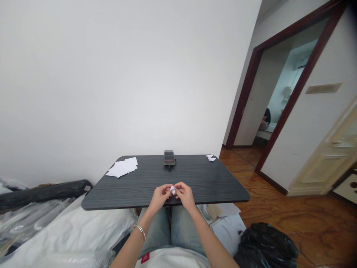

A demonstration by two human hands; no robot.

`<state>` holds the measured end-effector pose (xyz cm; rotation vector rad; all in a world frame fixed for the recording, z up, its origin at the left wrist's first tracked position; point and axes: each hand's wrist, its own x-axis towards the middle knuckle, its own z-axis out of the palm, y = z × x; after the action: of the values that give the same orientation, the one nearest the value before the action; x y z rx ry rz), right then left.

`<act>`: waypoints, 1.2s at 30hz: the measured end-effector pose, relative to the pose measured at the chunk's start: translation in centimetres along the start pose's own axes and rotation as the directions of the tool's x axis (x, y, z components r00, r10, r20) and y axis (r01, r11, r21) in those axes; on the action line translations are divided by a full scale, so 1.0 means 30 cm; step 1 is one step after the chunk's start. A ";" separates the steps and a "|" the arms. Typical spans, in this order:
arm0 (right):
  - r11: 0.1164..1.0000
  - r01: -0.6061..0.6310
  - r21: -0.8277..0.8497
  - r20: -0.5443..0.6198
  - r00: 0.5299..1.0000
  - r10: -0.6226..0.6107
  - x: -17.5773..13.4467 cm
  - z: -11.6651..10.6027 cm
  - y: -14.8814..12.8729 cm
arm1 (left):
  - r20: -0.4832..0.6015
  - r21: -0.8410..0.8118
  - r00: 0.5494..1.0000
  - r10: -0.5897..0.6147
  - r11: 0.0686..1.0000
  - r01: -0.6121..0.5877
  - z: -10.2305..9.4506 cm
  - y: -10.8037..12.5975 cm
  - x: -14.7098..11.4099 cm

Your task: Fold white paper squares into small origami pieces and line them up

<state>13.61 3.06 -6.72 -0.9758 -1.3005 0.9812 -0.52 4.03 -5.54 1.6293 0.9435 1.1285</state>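
Observation:
A small folded piece of white paper (173, 190) is held just above the near edge of the dark table (150, 186). My left hand (161, 196) pinches its left side, and my right hand (184, 193) pinches its right side. The fingertips of both hands nearly meet around it, so part of the paper is hidden. At the table's left lies a loose stack of white paper sheets (122, 168). A few small folded paper pieces (211, 158) rest at the far right corner.
A phone on a stand (169, 158) is at the table's back middle, against the white wall (156, 74). Wrapped bundles (67, 227) lie on the left. Black plastic bags (267, 245) sit on the wooden floor at right, near a doorway where a person is partly visible.

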 end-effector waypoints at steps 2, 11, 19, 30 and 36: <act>0.999 -0.021 0.043 0.006 1.000 0.020 0.005 -0.005 0.001 | 0.012 -0.065 1.000 -0.020 0.998 0.021 -0.002 0.007 0.002; 0.993 -0.052 0.105 0.038 0.998 0.048 0.015 -0.026 0.007 | 0.079 -0.196 0.996 -0.042 0.979 0.057 -0.018 0.010 0.003; 0.994 -0.028 0.103 0.032 0.999 0.025 0.005 -0.030 0.004 | 0.097 -0.237 0.994 -0.050 0.969 0.072 -0.022 0.012 0.002; 0.997 0.067 0.039 0.045 0.997 -0.069 -0.014 -0.020 -0.012 | 0.049 -0.153 0.996 -0.078 0.985 0.085 -0.014 0.030 0.000; 0.994 -0.024 0.104 0.078 0.997 0.016 -0.010 -0.019 -0.012 | -0.003 -0.142 0.998 -0.070 0.987 0.069 -0.014 0.028 -0.001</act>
<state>14.19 2.65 -6.50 -0.8798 -1.2918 1.1006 -0.84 3.87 -4.70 1.4675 0.8976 1.1289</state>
